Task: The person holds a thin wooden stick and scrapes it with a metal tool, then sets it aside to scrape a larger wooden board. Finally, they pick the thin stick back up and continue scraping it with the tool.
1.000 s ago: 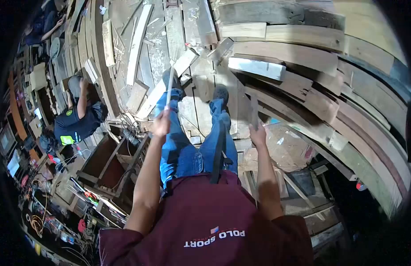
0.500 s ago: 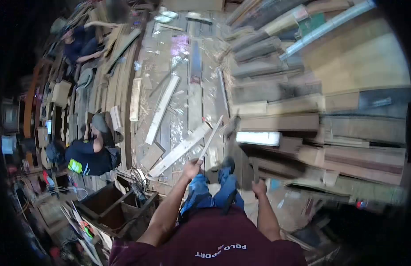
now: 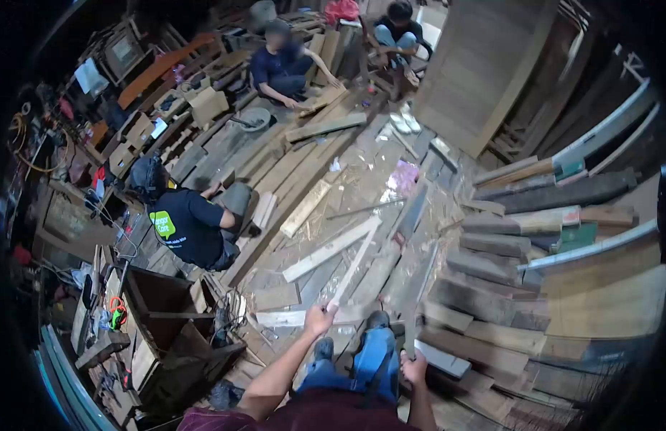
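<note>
Fingers of the left hand curl shut around the near end of a long thin pale wooden slat. The slat slants up and away from the hand, over the littered plank floor. The left arm stretches forward, bare below a maroon shirt.

Lower and to the right, the right hand is wrapped around the bottom of a short dark narrow strip, which stands nearly upright. Its single fingers are too small to make out, but the grip looks closed. Between the two hands are the person's legs in blue jeans, feet on the boards.

To the right of the hands rises a stepped stack of weathered grey-brown planks, just beside the right hand. On the floor ahead lie loose pale boards and shavings.

To the left, a person in a black T-shirt with a green patch crouches on the floor. Near them stands an open dark wooden cabinet frame. Farther off, a person in a dark blue shirt sits bent over a board, and another seated person is behind, next to a tall brown wooden panel.
</note>
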Available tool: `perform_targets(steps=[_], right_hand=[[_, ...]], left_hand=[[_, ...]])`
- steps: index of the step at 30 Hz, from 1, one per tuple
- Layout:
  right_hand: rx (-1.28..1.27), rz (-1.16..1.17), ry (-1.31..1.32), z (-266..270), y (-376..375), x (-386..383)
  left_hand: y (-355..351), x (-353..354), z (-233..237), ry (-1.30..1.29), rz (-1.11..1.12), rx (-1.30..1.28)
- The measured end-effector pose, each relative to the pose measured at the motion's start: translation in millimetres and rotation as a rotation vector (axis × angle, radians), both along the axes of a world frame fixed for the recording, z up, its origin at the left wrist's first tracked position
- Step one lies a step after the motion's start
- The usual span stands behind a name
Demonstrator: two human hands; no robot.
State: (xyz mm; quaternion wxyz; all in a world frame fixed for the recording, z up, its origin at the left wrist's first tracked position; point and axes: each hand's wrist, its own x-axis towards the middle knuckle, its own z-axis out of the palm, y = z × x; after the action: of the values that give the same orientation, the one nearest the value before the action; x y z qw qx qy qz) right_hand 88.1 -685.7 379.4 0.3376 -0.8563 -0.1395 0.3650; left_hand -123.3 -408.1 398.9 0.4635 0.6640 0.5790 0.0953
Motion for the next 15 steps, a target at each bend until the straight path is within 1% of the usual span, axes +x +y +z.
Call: perform_targets(steps=[1, 3, 4, 5, 6, 7, 9, 10, 11, 13, 15], right_hand=[[0.13, 0.031, -0.05, -2, 11, 4], [0.131, 0.058, -0.041, 40, 61, 12], [0.244, 0.106, -0.145, 64, 88, 15], [0.352, 0.155, -0.252, 87, 115, 18], [0.404, 0.222, -0.324, 104, 134, 21], [0.466, 0.288, -0.4, 111, 159, 33], [0.547, 0.445, -0.363, 99, 196, 60], [0.529, 0.604, -0.469, 124, 214, 72], [0.522, 0.727, -0.477, 139, 231, 86], [0.251, 0.88, -0.433, 115, 252, 126], [0.25, 0.736, -0.506, 119, 268, 153]], left_hand=[[4, 13, 9, -0.021, 0.015, 0.024], [17, 45, 34, -0.007, -0.01, 0.021], [23, 56, 10, -0.069, 0.005, -0.066], [24, 65, 9, -0.073, -0.014, -0.02], [28, 76, 12, -0.077, -0.029, 0.033], [41, 90, 15, -0.082, -0.042, 0.094], [60, 105, 3, -0.109, -0.113, 0.012], [66, 114, 39, -0.003, -0.168, 0.078], [70, 123, 62, -0.012, -0.137, 0.046], [67, 131, 90, -0.041, -0.082, -0.043], [61, 132, 86, -0.098, -0.045, -0.134]])
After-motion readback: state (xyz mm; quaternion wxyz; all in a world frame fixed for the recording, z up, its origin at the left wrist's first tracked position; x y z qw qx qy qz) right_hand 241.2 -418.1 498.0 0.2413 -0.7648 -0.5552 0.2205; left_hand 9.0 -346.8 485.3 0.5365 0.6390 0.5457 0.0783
